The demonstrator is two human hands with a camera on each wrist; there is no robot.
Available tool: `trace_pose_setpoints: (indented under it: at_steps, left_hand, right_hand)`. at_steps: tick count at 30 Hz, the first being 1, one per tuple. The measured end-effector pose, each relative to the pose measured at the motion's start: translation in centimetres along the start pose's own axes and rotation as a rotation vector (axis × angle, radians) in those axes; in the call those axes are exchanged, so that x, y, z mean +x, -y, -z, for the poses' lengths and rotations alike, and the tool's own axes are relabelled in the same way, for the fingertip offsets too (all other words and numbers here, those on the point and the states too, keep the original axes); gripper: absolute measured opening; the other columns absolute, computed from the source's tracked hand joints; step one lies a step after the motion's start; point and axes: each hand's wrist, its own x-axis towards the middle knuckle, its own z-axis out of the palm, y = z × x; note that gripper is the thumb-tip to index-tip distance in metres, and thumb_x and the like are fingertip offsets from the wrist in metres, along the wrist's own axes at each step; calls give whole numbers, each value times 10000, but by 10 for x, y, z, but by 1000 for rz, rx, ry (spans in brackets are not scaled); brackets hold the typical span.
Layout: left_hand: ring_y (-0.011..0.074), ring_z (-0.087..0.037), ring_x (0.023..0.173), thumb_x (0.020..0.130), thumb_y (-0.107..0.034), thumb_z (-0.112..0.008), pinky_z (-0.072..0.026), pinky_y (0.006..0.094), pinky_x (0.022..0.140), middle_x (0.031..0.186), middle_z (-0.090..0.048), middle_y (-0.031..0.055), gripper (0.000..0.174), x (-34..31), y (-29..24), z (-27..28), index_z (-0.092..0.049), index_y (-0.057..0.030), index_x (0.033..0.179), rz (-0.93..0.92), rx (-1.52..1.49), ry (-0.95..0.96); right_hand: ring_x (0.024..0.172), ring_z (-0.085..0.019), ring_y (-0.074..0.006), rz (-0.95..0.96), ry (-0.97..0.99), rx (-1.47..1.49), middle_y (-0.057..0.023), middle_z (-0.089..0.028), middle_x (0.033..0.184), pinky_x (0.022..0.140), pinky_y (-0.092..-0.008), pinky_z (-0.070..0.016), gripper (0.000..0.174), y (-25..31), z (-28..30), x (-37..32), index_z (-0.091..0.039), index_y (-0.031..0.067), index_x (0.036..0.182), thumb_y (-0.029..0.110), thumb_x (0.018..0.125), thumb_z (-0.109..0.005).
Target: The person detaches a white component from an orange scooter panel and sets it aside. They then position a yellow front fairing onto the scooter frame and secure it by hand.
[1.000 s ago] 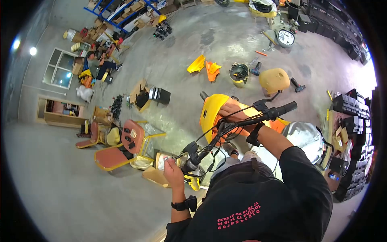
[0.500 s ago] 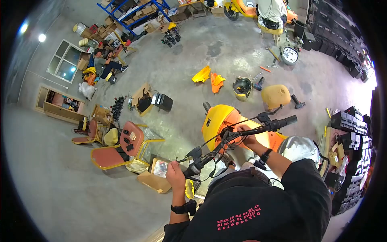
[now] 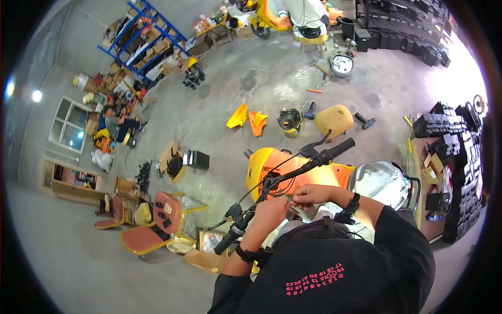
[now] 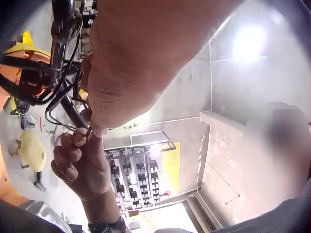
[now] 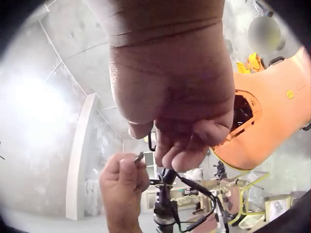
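Observation:
In the head view my left hand and right hand meet fingertip to fingertip, on my side of the handlebar of an orange and yellow scooter. Between thumb and finger, my left hand pinches a small dark piece, seen in the right wrist view. My right hand has its fingers curled, its thumb and forefinger pinching something thin and dark; I cannot tell its kind. Black cables loop loosely around the middle of the bar, right beside the hands.
A tan stool, a power drill, a bucket-like container and orange panels lie beyond the scooter. Left stand a chair and an open carton. Black boxes are stacked at right.
My right hand has come back from the yellow front panel, past the bar's centre, toward my body. My left hand has moved right from the bar's left end to meet it. The head view has shifted.

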Motion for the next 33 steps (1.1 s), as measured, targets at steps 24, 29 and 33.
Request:
trace_pose_setpoints:
  at_steps: [24, 29, 33]
  left_hand:
    - [356, -641, 738, 830, -398, -617, -478, 443, 664, 779, -647, 215, 419, 112, 185, -24, -671, 15, 873, 401, -37, 239]
    - [313, -597, 624, 816, -455, -642, -448, 423, 586, 682, -631, 191, 499, 106, 184, -39, -638, 43, 793, 454, -82, 313]
    - [315, -608, 653, 811, -484, -647, -464, 416, 602, 713, -636, 207, 531, 109, 172, -28, -643, 47, 823, 549, -181, 392]
  right_hand:
    - [750, -616, -197, 359, -786, -146, -121, -643, 815, 650, -335, -465, 209, -69, 48, 111, -639, 8, 918, 205, 879, -584]
    - [744, -608, -189, 347, -797, -179, -116, -643, 809, 657, -330, -464, 211, -55, 52, 117, -636, 5, 921, 206, 889, -577]
    - [739, -601, -182, 344, -797, -211, -112, -643, 805, 663, -327, -464, 214, -48, 48, 118, -634, 3, 924, 206, 897, -572]
